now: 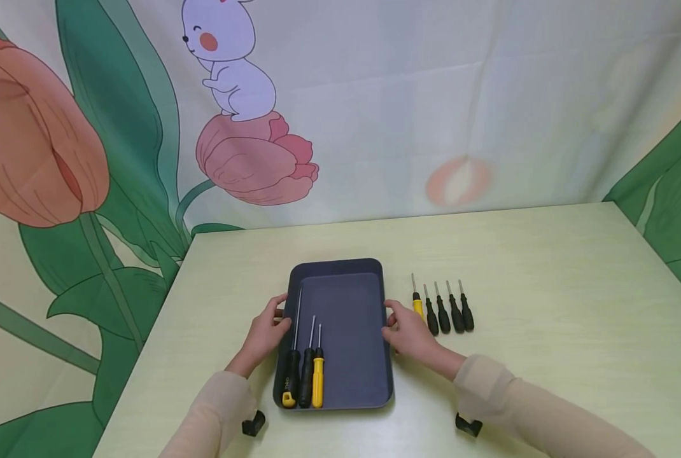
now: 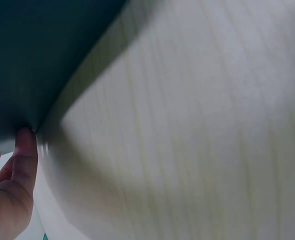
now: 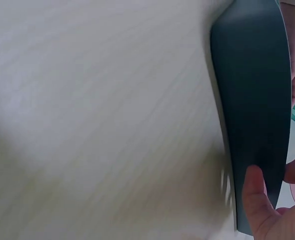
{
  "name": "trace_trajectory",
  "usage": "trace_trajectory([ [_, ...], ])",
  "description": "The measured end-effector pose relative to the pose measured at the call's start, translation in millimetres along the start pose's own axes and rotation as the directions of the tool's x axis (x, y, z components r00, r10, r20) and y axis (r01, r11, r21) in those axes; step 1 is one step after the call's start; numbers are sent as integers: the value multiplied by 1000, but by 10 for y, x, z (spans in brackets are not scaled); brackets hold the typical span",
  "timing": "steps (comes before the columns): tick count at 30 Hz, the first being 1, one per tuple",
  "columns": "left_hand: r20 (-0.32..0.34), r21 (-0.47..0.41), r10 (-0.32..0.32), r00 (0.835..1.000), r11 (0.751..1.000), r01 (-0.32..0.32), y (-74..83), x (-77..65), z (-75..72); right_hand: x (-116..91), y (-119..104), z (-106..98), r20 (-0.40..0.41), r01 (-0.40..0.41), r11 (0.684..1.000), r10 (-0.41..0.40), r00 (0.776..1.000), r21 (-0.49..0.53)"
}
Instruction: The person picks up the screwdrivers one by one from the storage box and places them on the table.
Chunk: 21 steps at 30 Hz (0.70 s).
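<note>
A dark blue-grey tray (image 1: 352,343) stands between both hands on the table. My left hand (image 1: 265,334) holds its left side, fingers at the wall (image 2: 37,60). On the right side, my right hand (image 1: 415,334) pinches the tray's wall (image 3: 252,100), thumb on the outer face and a finger at the rim. Inside the tray, along its left, lie a long black screwdriver with a yellow end (image 1: 291,375), a shorter black screwdriver (image 1: 307,378) and a yellow screwdriver (image 1: 317,381), shafts pointing away from me.
Right of the tray, several black screwdrivers (image 1: 443,318) lie in a row. A yellow-and-black screwdriver (image 1: 417,304) beside them is partly covered by the right hand. The pale wooden table (image 1: 547,286) ends at a printed curtain (image 1: 375,127).
</note>
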<state>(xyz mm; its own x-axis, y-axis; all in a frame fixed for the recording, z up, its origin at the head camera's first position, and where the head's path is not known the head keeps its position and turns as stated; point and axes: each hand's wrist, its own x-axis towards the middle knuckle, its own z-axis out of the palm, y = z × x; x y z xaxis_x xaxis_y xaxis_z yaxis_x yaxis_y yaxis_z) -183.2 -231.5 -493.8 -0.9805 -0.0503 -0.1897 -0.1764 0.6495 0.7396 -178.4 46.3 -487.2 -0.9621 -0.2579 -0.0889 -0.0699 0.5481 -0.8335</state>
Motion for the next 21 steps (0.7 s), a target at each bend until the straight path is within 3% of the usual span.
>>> trace_trajectory([
  [4,3,-2,3,1000,1000,-3,-8,-3,-11,-6,1,26,-21,14,1000,-14,1000,3],
  [13,10,33,-1,1000,999,0,47,-22,-41,-9,22,54,-14,-63,986,66,998,156],
  [17,29,99,13,999,995,-16,91,-23,-70,-20,22,48,-5,-89,975,92,996,202],
  [21,33,203,66,997,977,-71,158,-32,-112,-30,18,34,2,-102,969,105,995,225],
])
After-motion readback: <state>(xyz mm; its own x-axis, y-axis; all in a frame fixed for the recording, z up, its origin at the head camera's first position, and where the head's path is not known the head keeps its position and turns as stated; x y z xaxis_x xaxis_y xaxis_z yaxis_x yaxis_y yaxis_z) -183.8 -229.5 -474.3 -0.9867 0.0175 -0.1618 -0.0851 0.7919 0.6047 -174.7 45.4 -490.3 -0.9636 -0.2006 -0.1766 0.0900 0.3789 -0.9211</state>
